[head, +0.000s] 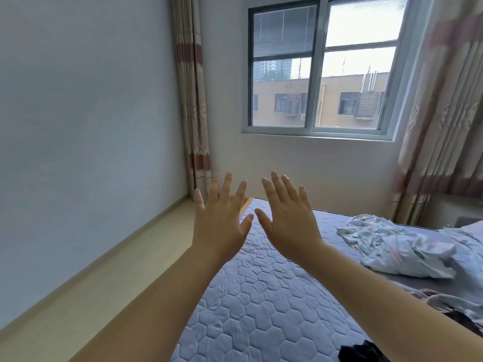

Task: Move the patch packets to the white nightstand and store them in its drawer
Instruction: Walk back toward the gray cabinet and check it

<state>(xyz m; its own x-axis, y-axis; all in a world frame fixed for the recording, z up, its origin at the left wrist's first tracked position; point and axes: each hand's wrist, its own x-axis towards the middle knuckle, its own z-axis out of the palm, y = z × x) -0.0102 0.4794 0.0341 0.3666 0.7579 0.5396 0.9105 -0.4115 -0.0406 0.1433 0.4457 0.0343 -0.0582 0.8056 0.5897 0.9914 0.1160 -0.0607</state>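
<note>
My left hand (220, 218) and my right hand (287, 218) are stretched out in front of me, side by side, backs toward the camera. Both have their fingers spread and hold nothing. They hover above the far left corner of a grey quilted mattress (261, 296). No patch packets and no white nightstand can be seen in this view.
A crumpled light patterned cloth (397, 249) lies on the right of the mattress. A dark item (360, 352) sits at the bottom edge. A narrow strip of floor (109, 278) runs between mattress and left wall. A window (318, 66) with curtains (192, 100) faces me.
</note>
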